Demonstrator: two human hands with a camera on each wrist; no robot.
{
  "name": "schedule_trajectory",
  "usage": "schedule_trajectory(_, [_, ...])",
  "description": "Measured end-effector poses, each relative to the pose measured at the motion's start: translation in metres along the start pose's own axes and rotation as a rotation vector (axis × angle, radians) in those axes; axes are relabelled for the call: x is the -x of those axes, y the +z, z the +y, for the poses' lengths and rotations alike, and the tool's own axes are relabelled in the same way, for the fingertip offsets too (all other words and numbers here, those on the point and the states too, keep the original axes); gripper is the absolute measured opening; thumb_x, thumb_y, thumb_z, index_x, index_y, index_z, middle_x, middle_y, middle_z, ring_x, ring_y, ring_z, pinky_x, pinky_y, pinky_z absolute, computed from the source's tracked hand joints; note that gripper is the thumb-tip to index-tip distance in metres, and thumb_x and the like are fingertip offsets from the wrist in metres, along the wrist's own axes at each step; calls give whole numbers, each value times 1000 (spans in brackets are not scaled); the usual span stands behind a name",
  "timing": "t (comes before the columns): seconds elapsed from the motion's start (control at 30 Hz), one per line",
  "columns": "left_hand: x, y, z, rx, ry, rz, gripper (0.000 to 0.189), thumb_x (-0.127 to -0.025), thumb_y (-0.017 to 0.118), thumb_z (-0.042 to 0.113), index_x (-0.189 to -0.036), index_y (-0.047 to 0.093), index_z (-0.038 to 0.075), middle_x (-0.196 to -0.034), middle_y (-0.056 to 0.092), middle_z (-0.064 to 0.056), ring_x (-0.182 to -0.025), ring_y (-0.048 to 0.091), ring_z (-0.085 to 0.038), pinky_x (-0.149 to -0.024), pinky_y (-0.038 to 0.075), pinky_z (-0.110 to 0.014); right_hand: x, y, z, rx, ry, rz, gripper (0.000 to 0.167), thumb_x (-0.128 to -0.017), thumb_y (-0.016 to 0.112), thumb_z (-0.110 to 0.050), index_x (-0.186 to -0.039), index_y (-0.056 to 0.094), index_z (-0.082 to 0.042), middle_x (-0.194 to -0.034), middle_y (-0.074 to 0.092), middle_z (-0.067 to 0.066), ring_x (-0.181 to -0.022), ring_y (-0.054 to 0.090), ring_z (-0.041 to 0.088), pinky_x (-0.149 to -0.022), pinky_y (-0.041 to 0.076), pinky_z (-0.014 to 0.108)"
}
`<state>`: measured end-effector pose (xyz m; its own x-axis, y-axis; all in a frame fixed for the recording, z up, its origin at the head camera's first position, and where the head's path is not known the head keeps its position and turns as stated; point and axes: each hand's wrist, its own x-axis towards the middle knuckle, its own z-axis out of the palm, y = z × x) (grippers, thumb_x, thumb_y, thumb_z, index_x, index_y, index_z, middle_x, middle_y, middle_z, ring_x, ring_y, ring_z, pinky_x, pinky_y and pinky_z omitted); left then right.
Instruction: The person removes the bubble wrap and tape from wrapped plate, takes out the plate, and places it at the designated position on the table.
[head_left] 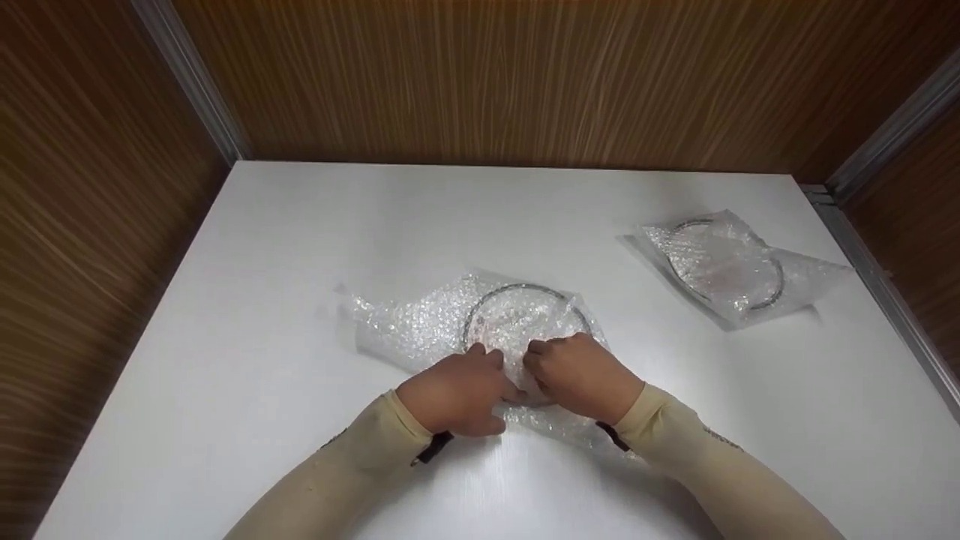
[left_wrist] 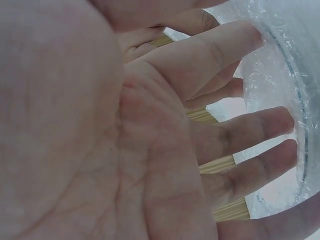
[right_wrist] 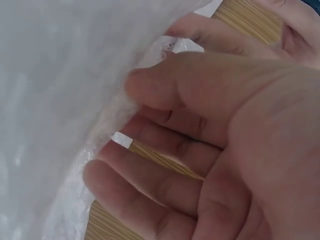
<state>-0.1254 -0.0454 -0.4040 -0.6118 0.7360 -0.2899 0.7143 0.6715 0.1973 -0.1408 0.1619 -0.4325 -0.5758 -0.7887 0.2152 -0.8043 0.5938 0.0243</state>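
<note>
A round item with a thin dark rim (head_left: 525, 286) lies in clear bubble wrap (head_left: 412, 330) on the white table, before both hands. My left hand (head_left: 459, 394) rests on the near left part of the wrap. Its fingers are spread and fairly straight in the left wrist view, with the tips at the plastic. Opposite it, my right hand (head_left: 585, 377) pinches the wrap near the middle with thumb and curled fingers, as the right wrist view shows. Plastic and fingers hide much of the round item's near side.
A second dark-rimmed round item in bubble wrap (head_left: 724, 270) lies at the back right of the white table (head_left: 247, 300). Wood-grain panels (head_left: 510, 82) enclose the table at the back and sides. One end of the near wrap spreads out to the left.
</note>
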Motion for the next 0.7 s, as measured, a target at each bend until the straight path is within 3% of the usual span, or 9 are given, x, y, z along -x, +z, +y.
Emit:
schedule_trajectory(0.2, [0, 2, 0, -6, 2, 6, 47, -89, 74, 31, -135, 69, 37, -110, 61, -9, -92, 48, -22, -67, 45, -31, 1, -4, 1, -34, 2, -13, 33, -78, 69, 6, -66, 47, -14, -60, 40, -6, -52, 30, 7, -45, 33, 26])
schedule_trajectory(0.47, [-1, 5, -10, 40, 50, 84, 36, -89, 71, 24, -125, 76, 27, -105, 63, -3, -91, 55, -21, -70, 48, -33, 7, -12, 11, -118, 6, -11, 25, -83, 69, 5, -76, 55, -14, -66, 54, -7, -55, 47, 9, -49, 42, 27])
schedule_trajectory(0.7, [-12, 7, -14, -40, 58, 248, 33, -98, 67, 29, -129, 73, 24, -110, 68, -5, -96, 63, -25, -73, 54, -40, 3, -26, 34, -226, 39, 102, 15, -86, 76, -8, -98, 71, -14, -91, 75, -5, -69, 69, 14, -59, 55, 34])
